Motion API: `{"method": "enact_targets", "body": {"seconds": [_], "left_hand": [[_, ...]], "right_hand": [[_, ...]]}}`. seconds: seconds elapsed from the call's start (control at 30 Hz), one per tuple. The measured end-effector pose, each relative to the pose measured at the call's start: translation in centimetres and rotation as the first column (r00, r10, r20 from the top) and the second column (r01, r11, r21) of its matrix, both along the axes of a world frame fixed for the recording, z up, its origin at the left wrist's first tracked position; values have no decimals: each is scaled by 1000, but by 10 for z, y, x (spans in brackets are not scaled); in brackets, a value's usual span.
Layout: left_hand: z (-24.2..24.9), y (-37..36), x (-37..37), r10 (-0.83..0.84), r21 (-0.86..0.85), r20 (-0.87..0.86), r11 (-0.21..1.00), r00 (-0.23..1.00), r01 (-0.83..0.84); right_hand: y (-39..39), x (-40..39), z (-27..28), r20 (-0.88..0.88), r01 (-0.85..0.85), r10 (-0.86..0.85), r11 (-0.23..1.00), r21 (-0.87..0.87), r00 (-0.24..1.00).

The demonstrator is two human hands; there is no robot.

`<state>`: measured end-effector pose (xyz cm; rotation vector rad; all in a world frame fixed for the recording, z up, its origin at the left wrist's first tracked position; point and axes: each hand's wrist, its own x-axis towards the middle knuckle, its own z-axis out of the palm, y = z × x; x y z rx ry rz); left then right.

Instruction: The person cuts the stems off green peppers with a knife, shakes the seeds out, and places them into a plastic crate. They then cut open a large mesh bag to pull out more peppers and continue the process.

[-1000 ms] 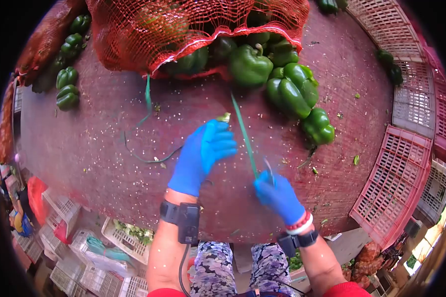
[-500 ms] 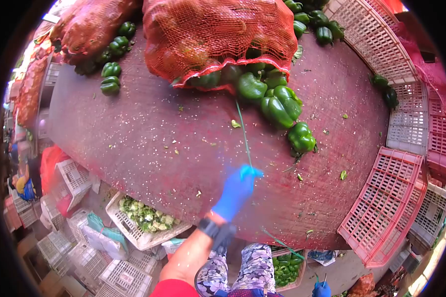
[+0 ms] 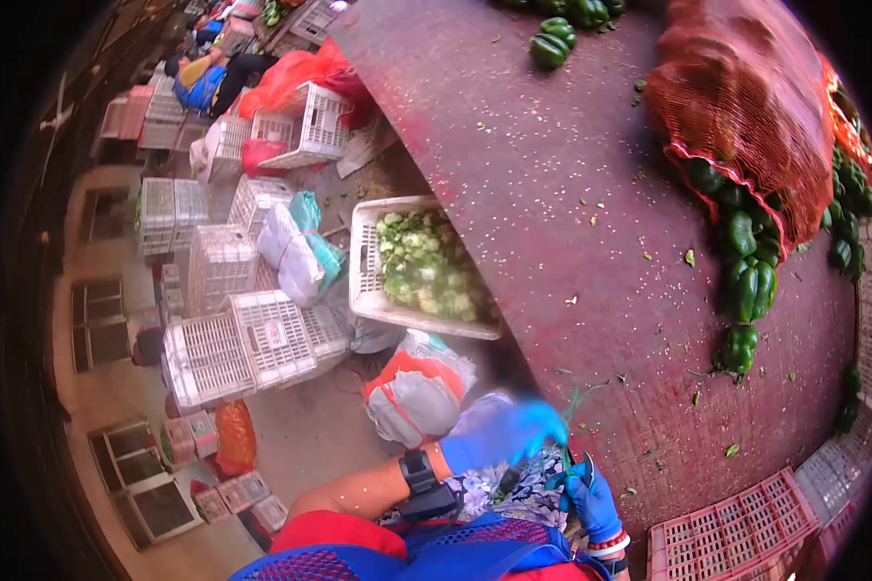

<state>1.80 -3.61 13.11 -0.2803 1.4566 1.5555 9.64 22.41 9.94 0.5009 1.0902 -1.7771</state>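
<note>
My left hand (image 3: 513, 433), in a blue glove, is smeared by motion above my lap, beside the table edge. Its fingers appear curled on a thin green string (image 3: 577, 399), whose loose strands stick out past the fingertips over the tabletop. Close below it, my gloved right hand (image 3: 591, 502) is closed round a small curved metal blade (image 3: 588, 468); its handle is hidden in the fingers. A red mesh bag (image 3: 746, 116) lies on the dark red table (image 3: 572, 232), with green bell peppers (image 3: 739, 232) spilling from its mouth.
A white crate (image 3: 363, 257) of pale green vegetable pieces stands left of the table. Stacked white crates (image 3: 213, 358) and a tied bundle (image 3: 412, 395) are on the floor. A red crate (image 3: 736, 523) sits at the lower right. A person (image 3: 208, 82) is at the upper left.
My view has swung left. My left hand has drawn back from over the table, where it held the string stretched from the bag, to beside my right hand.
</note>
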Motion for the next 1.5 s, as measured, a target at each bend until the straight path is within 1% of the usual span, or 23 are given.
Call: {"method": "enact_targets", "body": {"seconds": [0.07, 0.17, 0.27, 0.33, 0.43, 0.5, 0.53, 0.57, 0.63, 0.7, 0.73, 0.77, 0.83, 0.87, 0.9, 0.93, 1.07, 1.13, 1.27, 1.3, 1.4, 1.47, 1.5], "left_hand": [[-19, -30, 6, 357, -39, -152, 929, 921, -367], [-48, -53, 20, 422, -66, -203, 894, 884, -442], [-54, -45, 48, 8, -260, -511, 952, 859, -163], [-51, -41, 56, 141, 195, -191, 975, 971, -104], [-82, -27, 102, 384, 600, 164, 693, 909, -401], [-95, -62, 138, 260, 417, 201, 850, 945, -322], [-90, -81, 137, 230, 381, 268, 867, 936, -322], [-72, -106, 125, 238, 320, 384, 872, 892, -370], [-44, -158, 116, 366, 126, 561, 848, 742, -514], [-40, -202, 149, 552, -202, 386, 832, 739, -516], [-44, -225, 181, 689, -271, 228, 723, 688, -635], [-58, -248, 218, 857, -407, 177, 512, 485, -756], [-64, -277, 297, 967, -606, -96, 132, 237, -784], [-68, -287, 342, 974, -671, -196, -53, 108, -739], [-74, -292, 401, 980, -670, -196, -148, -18, -727], [-76, -285, 446, 971, -668, -194, -237, -143, -705], [-52, -231, 491, 967, -770, -149, -243, -205, -590], [-50, -198, 492, 963, -776, -121, -242, -239, -583], [-78, -149, 497, 964, -762, -20, -187, -266, -620], [-91, -142, 494, 956, -759, 9, -185, -293, -624], [-147, -130, 480, 914, -717, 110, -199, -391, -668], [-196, -133, 463, 858, -652, 205, -239, -471, -719], [-217, -130, 451, 834, -640, 228, -260, -502, -723]], "right_hand": [[-8, 6, -4, 35, -35, 33, 997, 68, 999], [-28, -6, -8, 34, -53, 51, 996, 76, 998], [-60, -19, -10, 21, -50, 48, 996, 70, 999], [-88, -33, -6, 34, -2, 4, 998, -69, 999], [-131, -47, 8, 61, -85, 86, 996, -16, 994], [-154, -60, 15, 66, -245, 240, 966, 78, 969], [-155, -68, 10, 102, -465, 453, 858, 218, 885], [-158, -67, 1, 51, -491, 494, 837, 240, 868], [-166, -77, -11, -13, -520, 551, 794, 314, 834], [-176, -99, -17, 17, -539, 611, 684, 492, 791], [-177, -112, -25, 39, -507, 590, 656, 559, 806], [-170, -124, -43, -80, -451, 598, 679, 580, 797], [-165, -160, -76, -197, -311, 578, 659, 685, 792], [-147, -182, -118, -310, -242, 673, 595, 767, 672], [-145, -203, -136, -270, -131, 847, 365, 922, 458], [-145, -219, -150, -225, -32, 872, 265, 964, 434], [-140, -260, -190, -150, 183, 943, 99, 978, 295], [-137, -269, -197, -94, 131, 958, 60, 990, 272], [-154, -266, -189, -17, 302, 979, -47, 952, 204], [-189, -252, -160, -81, 243, 967, 20, 970, 241], [-272, -193, -140, -494, 10, 858, 500, 866, -137], [-360, -126, -109, -659, -361, 737, 579, 731, -153], [-399, -101, -112, -714, -430, 596, 572, 698, -367]]}}
